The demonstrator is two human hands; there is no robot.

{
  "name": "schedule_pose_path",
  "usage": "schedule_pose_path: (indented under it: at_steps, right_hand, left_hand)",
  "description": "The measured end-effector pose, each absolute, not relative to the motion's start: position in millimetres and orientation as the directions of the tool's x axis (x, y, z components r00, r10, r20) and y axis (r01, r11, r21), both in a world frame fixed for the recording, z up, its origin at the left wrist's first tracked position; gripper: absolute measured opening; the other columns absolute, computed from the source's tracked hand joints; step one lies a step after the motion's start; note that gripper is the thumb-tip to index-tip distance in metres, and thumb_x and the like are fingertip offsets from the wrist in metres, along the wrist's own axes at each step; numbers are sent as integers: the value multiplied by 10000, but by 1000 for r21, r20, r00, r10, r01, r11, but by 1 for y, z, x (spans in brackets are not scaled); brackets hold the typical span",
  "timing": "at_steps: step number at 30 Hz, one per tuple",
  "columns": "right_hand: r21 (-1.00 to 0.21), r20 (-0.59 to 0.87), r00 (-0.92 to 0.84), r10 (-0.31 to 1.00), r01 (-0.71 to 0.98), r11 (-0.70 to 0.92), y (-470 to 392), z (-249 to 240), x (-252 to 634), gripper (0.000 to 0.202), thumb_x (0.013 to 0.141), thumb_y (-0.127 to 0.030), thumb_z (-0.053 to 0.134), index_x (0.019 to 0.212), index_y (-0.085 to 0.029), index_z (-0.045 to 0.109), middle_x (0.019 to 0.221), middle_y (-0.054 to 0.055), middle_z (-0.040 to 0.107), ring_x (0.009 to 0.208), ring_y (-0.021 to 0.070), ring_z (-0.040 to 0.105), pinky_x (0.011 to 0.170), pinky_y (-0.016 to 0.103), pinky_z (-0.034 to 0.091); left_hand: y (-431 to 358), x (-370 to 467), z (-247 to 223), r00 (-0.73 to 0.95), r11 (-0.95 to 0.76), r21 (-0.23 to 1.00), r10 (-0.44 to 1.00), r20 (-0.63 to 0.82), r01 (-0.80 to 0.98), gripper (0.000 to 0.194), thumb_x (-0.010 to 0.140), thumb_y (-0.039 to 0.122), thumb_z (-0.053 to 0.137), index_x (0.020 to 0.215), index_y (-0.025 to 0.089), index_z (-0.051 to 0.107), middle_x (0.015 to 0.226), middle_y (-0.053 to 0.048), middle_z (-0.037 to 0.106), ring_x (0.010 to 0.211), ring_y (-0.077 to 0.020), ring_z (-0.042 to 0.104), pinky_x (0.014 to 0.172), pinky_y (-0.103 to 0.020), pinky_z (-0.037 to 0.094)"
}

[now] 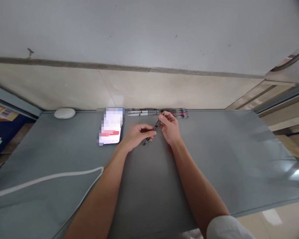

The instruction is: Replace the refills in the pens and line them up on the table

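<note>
Both of my hands hold one dark pen [156,126], slanted from lower left to upper right above the grey tabletop [149,186]. Its lower part is pinched by my left hand [138,135], and the dark end sticks out below the fingers. Near the upper end, the fingers of my right hand [169,127] are closed on it. Behind the hands, along the wall, lie several white and grey pens [141,113]. Several thin dark pens or refills [180,114], some with red parts, lie to the right, partly hidden by my right hand.
A phone [111,126] with a lit screen lies left of my left hand. Farther left, a white rounded case [64,113] sits by the wall. A white cable [52,176] crosses the table's left side. The tiled wall [189,89] borders the back edge.
</note>
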State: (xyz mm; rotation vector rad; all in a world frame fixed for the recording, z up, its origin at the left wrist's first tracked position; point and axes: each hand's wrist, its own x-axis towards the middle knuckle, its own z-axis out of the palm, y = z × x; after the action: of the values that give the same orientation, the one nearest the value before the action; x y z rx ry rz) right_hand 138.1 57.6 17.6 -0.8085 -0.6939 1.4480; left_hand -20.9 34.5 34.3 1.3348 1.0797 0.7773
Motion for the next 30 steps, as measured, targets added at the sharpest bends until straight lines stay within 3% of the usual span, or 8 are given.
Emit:
schedule_pose_path:
  at_steps: [30]
  right_hand:
    - [-833, -26, 23, 999, -554, -9, 54, 22, 139, 226, 631, -326, 796, 698, -233, 601, 743, -39, 589, 670, 98, 547, 600, 232, 465]
  left_hand:
    - [35, -20, 30, 379, 110, 984, 912, -157, 142, 274, 794, 433, 679, 814, 161, 705, 704, -32, 647, 659, -148, 585, 652, -294, 466]
